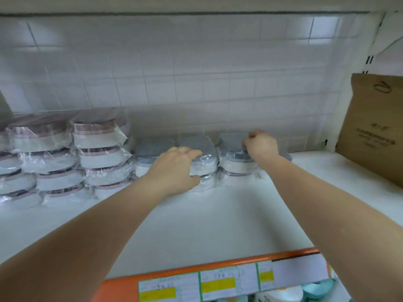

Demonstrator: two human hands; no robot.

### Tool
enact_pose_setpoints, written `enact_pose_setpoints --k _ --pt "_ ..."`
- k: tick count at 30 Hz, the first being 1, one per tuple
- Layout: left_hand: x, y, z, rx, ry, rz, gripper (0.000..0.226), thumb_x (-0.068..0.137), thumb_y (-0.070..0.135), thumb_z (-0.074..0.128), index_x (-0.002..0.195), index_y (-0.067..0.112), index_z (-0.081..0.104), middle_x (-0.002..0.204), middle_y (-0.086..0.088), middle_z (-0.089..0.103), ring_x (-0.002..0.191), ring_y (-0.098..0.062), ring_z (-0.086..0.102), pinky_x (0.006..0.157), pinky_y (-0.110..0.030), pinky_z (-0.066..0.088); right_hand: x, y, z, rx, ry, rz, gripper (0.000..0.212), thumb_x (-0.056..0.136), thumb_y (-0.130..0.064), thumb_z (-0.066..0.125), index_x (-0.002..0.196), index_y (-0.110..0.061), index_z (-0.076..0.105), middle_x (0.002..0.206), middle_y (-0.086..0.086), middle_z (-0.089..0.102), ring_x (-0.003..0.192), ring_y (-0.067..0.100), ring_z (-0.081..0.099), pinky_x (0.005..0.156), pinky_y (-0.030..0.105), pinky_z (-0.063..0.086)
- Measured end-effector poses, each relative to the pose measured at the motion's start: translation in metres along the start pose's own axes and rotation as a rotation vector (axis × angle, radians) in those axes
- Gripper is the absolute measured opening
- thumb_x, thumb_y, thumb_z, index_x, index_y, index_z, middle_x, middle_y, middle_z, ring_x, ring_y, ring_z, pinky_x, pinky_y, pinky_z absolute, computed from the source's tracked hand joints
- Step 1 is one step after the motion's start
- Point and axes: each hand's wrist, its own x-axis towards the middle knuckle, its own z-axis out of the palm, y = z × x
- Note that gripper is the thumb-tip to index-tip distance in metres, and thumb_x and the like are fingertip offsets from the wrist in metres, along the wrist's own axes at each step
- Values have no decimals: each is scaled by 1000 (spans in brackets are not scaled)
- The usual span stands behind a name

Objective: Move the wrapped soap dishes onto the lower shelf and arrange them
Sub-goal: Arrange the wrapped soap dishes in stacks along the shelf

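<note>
Plastic-wrapped soap dishes stand in stacks along the back of a white shelf point(196, 219). Pink-lidded ones point(96, 140) fill the left in tall stacks. Grey-lidded ones sit in the middle in short stacks. My left hand point(174, 171) grips the middle grey-lidded dish point(205, 162), fingers over its top and thumb under its front. My right hand point(261, 144) is curled on the top of the right grey-lidded stack point(233, 160), pinching its wrap. A further grey-lidded stack point(148, 155) stands just left of my left hand.
A brown paper bag point(370, 127) leans at the shelf's right end. White tiles form the back wall. An orange shelf edge with price labels point(218, 282) runs along the front; teal and white items point(316, 288) show on the shelf below.
</note>
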Motion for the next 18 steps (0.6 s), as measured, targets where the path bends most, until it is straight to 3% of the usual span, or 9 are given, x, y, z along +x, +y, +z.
enact_pose_setpoints --k 2,5,9,13,15,18 --pt "0 1 1 7 23 -7 62 87 32 56 143 29 31 145 6 36 132 -19 31 104 -28 26 5 -3 8 -5 29 -7 29 90 -9 46 116 -8 59 122 14 59 114 32 53 83 29 41" --pt "-1 2 5 11 54 -10 62 85 31 56 143 28 31 144 6 37 132 -18 32 104 -27 27 11 -4 13 -76 39 -38 27 90 -7 43 106 -3 65 113 17 63 104 33 58 72 27 38" --pt "-2 4 8 18 43 -14 65 84 32 57 143 25 29 146 4 35 133 -19 29 106 -28 25 8 -3 -1 -104 -45 -78 32 94 -16 37 106 -1 62 115 19 59 98 33 54 73 27 35" --pt "-6 8 6 -45 -12 -24 68 86 34 56 145 23 23 149 2 25 137 -19 21 106 -28 23 -11 -3 -18 -77 -94 -138 36 96 -28 40 116 -5 59 121 17 60 111 31 53 84 30 39" --pt "-12 10 4 -67 3 -19 67 88 35 55 145 22 22 151 -2 19 139 -19 18 108 -28 21 -26 -7 -22 -109 -65 -167 40 96 -32 43 129 -12 52 130 14 55 119 29 49 91 31 39" --pt "-26 7 -2 -71 52 -12 66 89 35 54 145 19 22 153 -5 15 140 -21 16 110 -31 19 -50 -21 -25 -186 -90 -235 41 95 -31 46 132 -13 51 132 11 55 123 28 48 95 31 38"
